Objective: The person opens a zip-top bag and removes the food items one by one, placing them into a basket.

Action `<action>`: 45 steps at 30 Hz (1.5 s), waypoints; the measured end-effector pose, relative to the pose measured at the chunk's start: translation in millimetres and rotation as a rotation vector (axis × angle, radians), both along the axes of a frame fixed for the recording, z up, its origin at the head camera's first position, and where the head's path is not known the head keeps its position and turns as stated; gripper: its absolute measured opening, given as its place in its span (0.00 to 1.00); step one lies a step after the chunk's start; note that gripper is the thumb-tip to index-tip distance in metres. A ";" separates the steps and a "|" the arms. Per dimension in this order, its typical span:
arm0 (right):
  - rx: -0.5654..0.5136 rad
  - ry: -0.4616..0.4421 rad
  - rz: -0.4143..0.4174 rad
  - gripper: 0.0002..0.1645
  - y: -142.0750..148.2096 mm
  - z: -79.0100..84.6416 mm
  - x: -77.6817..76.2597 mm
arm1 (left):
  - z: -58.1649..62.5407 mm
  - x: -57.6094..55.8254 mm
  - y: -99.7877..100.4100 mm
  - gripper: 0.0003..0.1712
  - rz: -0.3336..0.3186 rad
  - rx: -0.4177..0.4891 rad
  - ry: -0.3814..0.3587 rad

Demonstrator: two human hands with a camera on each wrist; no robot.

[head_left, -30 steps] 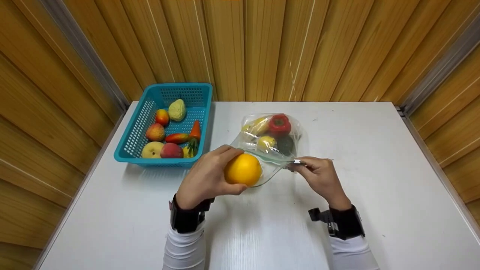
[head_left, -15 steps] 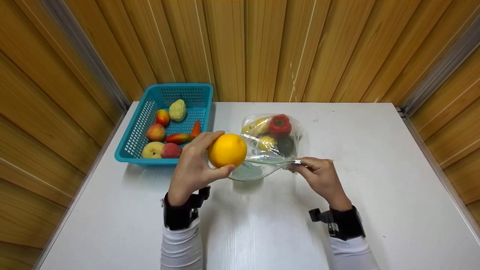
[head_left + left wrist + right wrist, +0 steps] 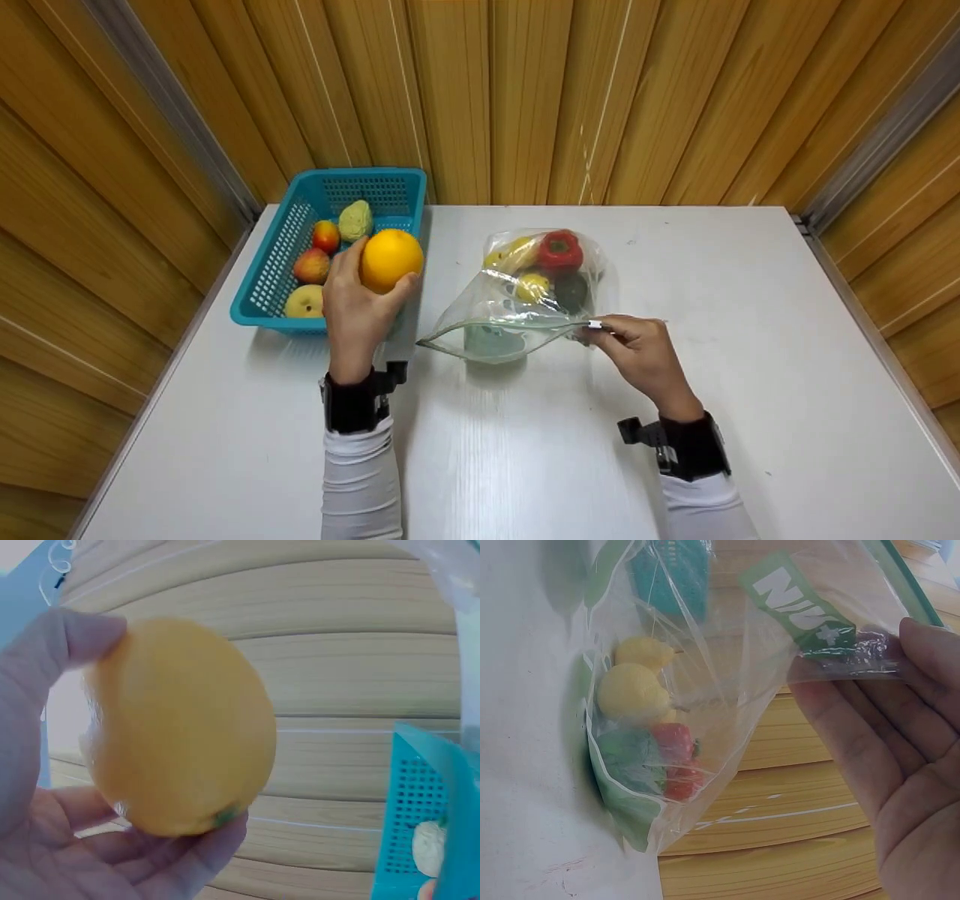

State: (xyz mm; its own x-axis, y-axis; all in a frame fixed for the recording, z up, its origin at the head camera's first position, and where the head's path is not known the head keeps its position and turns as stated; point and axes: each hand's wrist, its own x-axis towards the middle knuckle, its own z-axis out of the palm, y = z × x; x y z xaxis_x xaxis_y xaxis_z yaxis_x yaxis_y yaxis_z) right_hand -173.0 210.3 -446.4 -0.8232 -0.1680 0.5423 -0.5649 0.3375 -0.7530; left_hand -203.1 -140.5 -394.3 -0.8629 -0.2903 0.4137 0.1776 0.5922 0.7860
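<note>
My left hand (image 3: pixel 354 319) holds an orange (image 3: pixel 392 260) between thumb and fingers, overlapping the front right of the blue basket (image 3: pixel 259 262) in the head view. A small green stem mark shows on the orange (image 3: pixel 176 727) in the left wrist view. My right hand (image 3: pixel 641 356) pinches the right corner of a clear zip bag (image 3: pixel 469 307), near its white slider (image 3: pixel 595 324). The bag's mouth gapes toward me. Inside lie a red bell pepper (image 3: pixel 560 251), a yellow lemon-like fruit (image 3: pixel 533 287), a dark green item (image 3: pixel 571 292) and a long yellow item (image 3: pixel 517 253).
In the basket sit a pale green lumpy fruit or vegetable (image 3: pixel 355 220), a small red-yellow fruit (image 3: pixel 325 236), a peach (image 3: pixel 311 266) and a pale yellow fruit (image 3: pixel 304 301); my left hand hides others. Wood-patterned panels (image 3: pixel 525 97) stand behind the white table (image 3: pixel 750 300).
My left hand has carried the orange from the bag's mouth leftward and away from me, over to the basket. The bag's left corner has come into view. My right hand has stayed put.
</note>
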 end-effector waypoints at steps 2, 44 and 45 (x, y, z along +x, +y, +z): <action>-0.001 -0.001 -0.008 0.07 -0.4 -0.2 0.1 | -5.1 -5.4 -3.3 0.45 0.035 0.020 -0.024; -0.006 -0.017 0.010 0.06 -0.1 -0.5 0.2 | -48.0 -38.2 -22.3 0.30 0.136 -0.139 -0.351; -0.005 -0.017 0.010 0.06 -0.1 -0.5 0.1 | -47.1 -37.8 -21.7 0.30 0.132 -0.143 -0.345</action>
